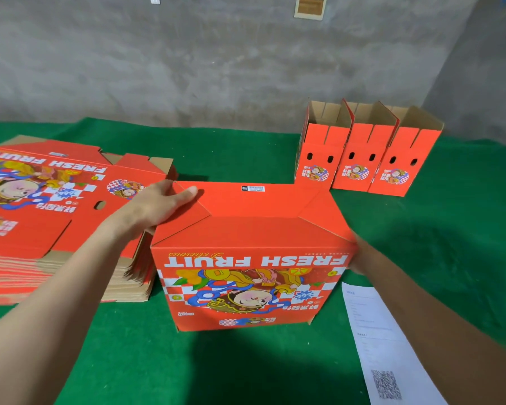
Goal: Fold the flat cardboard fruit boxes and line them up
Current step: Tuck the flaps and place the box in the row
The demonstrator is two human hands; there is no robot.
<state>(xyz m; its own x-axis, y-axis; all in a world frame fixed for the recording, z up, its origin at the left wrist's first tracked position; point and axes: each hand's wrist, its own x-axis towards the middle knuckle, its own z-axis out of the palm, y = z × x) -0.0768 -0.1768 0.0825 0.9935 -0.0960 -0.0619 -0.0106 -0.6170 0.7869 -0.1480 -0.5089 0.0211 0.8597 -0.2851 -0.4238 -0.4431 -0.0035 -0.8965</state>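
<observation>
A red "FRESH FRUIT" cardboard box (251,258) stands upside down in the middle of the green table, its folded bottom flaps facing up. My left hand (161,206) lies flat on the box's upper left corner, fingers straight and pressing the flap. My right hand (360,255) holds the box's right side wall near the top edge; its fingers are mostly hidden behind the box. A thick stack of flat boxes (59,217) lies at the left. Three folded boxes (360,153) stand open-topped in a row at the back right.
A white printed sheet with a QR code (380,343) lies on the green felt table (246,366) at the front right. A grey concrete wall (216,54) rises behind the table.
</observation>
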